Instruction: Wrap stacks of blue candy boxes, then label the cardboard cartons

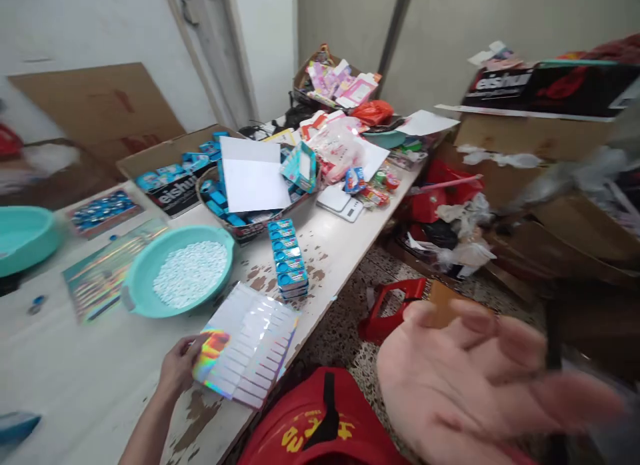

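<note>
My left hand [181, 366] grips the left edge of a shiny sticker sheet [255, 345]. The sheet lies at the table's front edge, silvery with rainbow glints and rows of narrow strips. My right hand [465, 378] is raised off the table at the lower right, palm up with fingers spread, partly blurred and holding nothing. Just beyond the sheet stands a stack of small blue boxes [289, 255] with round marks on top. Left of the stack, a turquoise basin [135, 278] holds many small white pieces [193, 272].
Behind are cardboard boxes of blue packs [173, 175], a white sheet [255, 175] and a white scale [343, 204]. Another turquoise basin [27, 235] stands far left. Below the table are a red plastic stool [390, 312] and piled cartons [505, 145]. Red cloth with yellow lettering [320, 418] covers my lap.
</note>
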`<state>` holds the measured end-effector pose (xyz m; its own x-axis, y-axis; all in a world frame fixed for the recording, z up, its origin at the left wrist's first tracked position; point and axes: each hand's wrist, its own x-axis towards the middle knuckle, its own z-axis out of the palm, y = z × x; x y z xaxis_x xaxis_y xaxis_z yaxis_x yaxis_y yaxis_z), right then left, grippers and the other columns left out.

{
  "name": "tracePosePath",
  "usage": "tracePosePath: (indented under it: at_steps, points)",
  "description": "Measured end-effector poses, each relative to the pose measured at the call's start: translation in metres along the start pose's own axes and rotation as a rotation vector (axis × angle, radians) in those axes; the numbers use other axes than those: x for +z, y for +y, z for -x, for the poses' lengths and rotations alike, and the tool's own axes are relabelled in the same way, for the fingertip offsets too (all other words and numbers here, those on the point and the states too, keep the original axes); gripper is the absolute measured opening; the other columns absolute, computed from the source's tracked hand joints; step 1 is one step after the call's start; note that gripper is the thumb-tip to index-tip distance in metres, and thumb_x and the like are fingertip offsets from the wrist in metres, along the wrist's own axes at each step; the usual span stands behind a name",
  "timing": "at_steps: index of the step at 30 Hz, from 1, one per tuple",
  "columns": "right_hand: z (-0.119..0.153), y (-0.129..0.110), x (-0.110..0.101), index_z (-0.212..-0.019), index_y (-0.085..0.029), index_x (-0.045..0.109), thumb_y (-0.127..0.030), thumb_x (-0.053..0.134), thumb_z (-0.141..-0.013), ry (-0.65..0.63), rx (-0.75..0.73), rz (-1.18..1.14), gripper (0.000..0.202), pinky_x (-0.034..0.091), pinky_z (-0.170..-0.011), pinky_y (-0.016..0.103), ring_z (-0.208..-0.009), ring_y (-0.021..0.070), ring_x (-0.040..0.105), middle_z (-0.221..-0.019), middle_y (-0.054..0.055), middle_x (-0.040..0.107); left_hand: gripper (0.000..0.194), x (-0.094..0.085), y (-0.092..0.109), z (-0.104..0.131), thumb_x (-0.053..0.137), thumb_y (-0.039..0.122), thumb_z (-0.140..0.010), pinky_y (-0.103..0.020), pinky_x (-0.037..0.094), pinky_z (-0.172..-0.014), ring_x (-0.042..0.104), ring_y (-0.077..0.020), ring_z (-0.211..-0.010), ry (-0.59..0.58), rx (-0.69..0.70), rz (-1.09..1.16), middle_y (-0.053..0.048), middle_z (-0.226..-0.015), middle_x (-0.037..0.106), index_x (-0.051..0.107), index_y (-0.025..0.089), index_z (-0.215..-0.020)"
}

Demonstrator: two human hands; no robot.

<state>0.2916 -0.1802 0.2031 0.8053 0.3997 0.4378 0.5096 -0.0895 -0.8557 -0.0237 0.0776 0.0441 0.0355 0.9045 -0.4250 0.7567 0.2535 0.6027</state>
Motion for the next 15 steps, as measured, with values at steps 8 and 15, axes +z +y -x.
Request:
tracePosePath:
  at_steps: [8, 15]
  points:
    - [0.003, 0.035, -0.009, -0.095, -0.023, 0.062, -0.016, 0.052, -0.087, -0.300, 0.053, -0.294, 0.015, 0.051, -0.072, 0.029, -0.083, 0.0168, 0.057, -0.088, 0.005, 0.059, 0.043, -0.004, 0.045, 0.073, 0.061, 0.057, -0.065, -0.024, 0.040, -0.061, 0.051, -0.0152, -0.066, -0.426, 0.163, 0.142, 0.000, -0.069, 0.056, 0.055, 0.017, -0.078]
    - [-0.054, 0.031, -0.049, -0.089, -0.022, 0.065, -0.011, 0.058, -0.081, -0.136, -0.165, -0.309, 0.015, 0.047, -0.072, 0.034, -0.082, 0.0195, 0.056, -0.086, 0.005, 0.061, 0.014, 0.051, 0.076, 0.125, 0.042, 0.025, -0.080, -0.022, 0.032, -0.061, 0.047, -0.0134, -0.067, -0.581, 0.535, -0.464, 0.000, -0.070, 0.055, 0.053, 0.018, -0.074]
